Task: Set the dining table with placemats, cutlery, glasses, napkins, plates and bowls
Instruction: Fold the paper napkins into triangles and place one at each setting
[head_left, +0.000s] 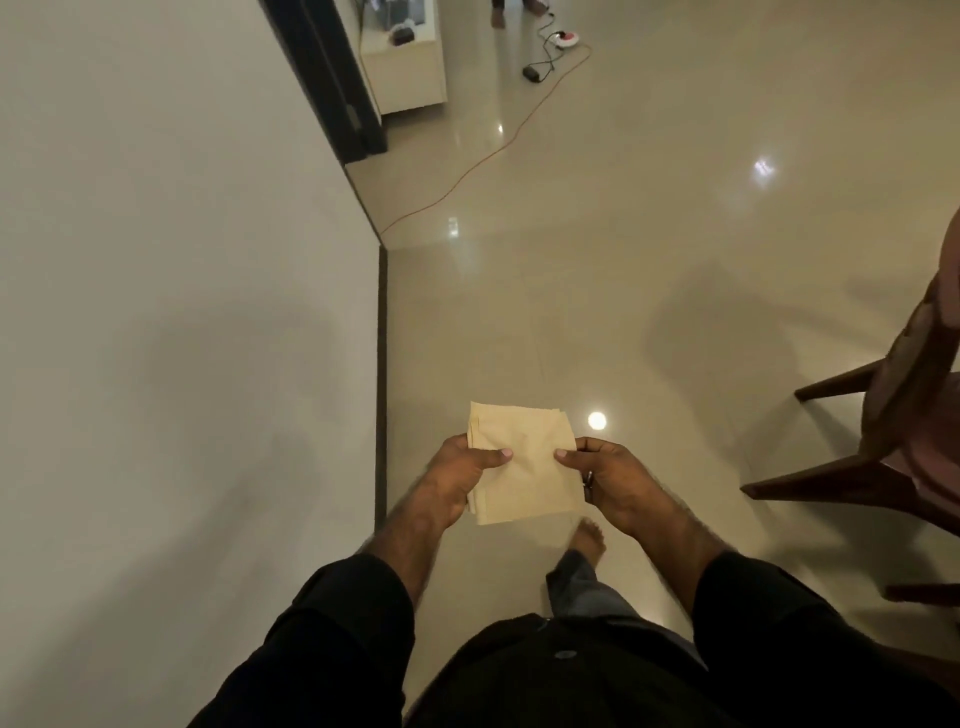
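Note:
A small stack of folded cream napkins (522, 462) is held in front of me, above the tiled floor. My left hand (457, 480) grips its left edge, thumb on top and fingers underneath. My right hand (613, 483), wearing a dark ring, pinches the right edge with its thumb on top. The dining table itself is not in view.
A plain wall (182, 312) runs along my left to a corner. A wooden chair (893, 431) stands at the right edge. An orange cable (483, 161) crosses the glossy floor toward a white cabinet (408, 62) and a power strip (563, 39) far ahead. My bare foot (587, 540) steps forward.

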